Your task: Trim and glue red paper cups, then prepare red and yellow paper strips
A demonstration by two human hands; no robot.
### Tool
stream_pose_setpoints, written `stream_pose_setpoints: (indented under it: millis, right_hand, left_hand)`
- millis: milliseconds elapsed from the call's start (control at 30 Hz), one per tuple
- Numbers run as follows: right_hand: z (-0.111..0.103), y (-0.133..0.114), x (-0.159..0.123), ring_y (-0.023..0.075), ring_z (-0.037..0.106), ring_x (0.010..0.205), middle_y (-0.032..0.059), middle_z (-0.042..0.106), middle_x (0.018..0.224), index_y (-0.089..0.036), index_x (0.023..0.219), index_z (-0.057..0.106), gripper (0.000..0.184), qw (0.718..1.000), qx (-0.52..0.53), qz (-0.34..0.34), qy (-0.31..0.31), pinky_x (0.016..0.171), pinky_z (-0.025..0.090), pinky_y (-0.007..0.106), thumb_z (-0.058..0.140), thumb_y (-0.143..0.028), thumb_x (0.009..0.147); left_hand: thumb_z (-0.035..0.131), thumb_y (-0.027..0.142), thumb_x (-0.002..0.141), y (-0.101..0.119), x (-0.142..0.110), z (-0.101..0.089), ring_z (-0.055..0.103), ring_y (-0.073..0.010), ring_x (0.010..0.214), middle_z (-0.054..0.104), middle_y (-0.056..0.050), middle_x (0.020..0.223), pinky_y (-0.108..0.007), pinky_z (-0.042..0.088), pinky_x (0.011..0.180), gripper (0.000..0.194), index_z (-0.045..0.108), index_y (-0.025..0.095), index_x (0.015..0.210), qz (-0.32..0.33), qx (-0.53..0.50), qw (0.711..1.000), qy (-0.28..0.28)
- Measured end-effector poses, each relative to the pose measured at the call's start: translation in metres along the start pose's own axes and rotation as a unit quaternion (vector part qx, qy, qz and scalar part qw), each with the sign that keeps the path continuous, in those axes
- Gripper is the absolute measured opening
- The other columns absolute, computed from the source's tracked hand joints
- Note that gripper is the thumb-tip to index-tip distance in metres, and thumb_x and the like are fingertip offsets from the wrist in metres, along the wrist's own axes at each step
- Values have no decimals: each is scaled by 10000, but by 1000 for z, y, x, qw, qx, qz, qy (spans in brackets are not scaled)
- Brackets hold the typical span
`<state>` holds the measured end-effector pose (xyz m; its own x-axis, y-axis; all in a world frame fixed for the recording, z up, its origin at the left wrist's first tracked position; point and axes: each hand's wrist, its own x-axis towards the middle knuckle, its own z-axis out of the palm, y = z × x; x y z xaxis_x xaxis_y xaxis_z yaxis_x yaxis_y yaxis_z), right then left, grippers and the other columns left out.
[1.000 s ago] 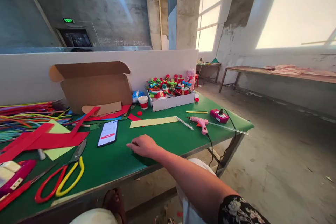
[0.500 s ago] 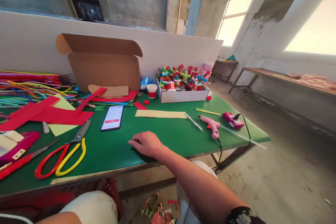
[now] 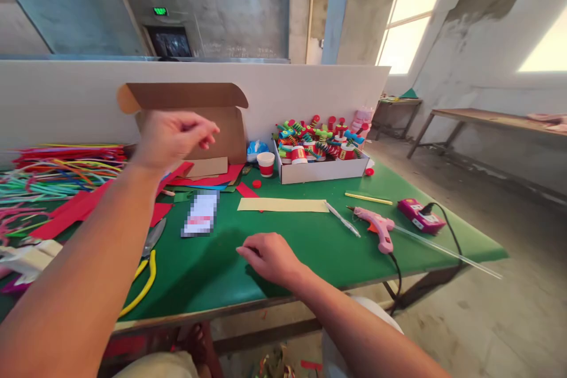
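Observation:
My left hand [image 3: 175,137] is raised above the table in front of the cardboard box [image 3: 221,124]. Its fingers are curled in, and nothing shows in them. On the table's near side rests my right hand [image 3: 271,257], loosely closed with no object visible in it. Just beyond the right hand lies a cream paper strip [image 3: 283,205]. A pen [image 3: 343,220] touches the strip's right end. A phone [image 3: 201,212] lies to the left of the strip. Scissors with yellow and red handles [image 3: 150,269] are partly hidden behind my left forearm.
A pink glue gun [image 3: 376,227] and a magenta power socket [image 3: 420,217] lie at right, with a black cord. Behind stand a paper cup [image 3: 266,164] and a white box [image 3: 325,172] of colourful figures. Pipe cleaners [image 3: 66,168] and red paper [image 3: 162,212] fill the left.
My left arm has come into view from the lower left, its hand raised over the table. My right hand stays resting on the table. The camera view has shifted.

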<state>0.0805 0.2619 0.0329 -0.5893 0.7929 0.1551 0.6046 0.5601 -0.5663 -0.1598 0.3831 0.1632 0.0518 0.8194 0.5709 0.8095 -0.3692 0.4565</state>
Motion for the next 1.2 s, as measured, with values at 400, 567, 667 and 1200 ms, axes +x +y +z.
stream_pose_setpoints:
  millis: [400,567,667,1200]
  right_hand:
    - [-2,3,-23,139,613,709,32,707,769,-180,799,694,242,999,21,-41,-27,605,351,218,562,-294,967]
    - [-2,8,-24,132,607,690,23,699,748,-183,781,687,230,999,29,-30,-23,601,349,214,573,-279,957]
    - [-1,10,-23,132,605,686,25,698,742,-181,774,683,228,999,20,-25,-22,597,341,215,580,-279,953]
    - [-17,25,-8,110,479,589,-1,593,611,-172,621,566,343,992,80,-1,99,583,295,235,526,-293,940]
  left_hand:
    - [628,360,934,-127,5,78,635,-234,1082,653,-96,1204,-470,533,936,305,637,148,1153,-223,387,858,-255]
    - [621,369,939,-148,4,92,625,-241,1095,624,-103,1245,-468,542,929,342,610,158,1208,-213,389,854,-273]
    - [615,389,940,-150,4,91,625,-238,1099,636,-98,1231,-477,527,948,337,623,155,1182,-206,383,863,-259]
    - [498,340,862,-58,-11,-17,697,-215,820,777,-61,939,-258,496,681,351,752,172,1036,-147,242,959,-18]
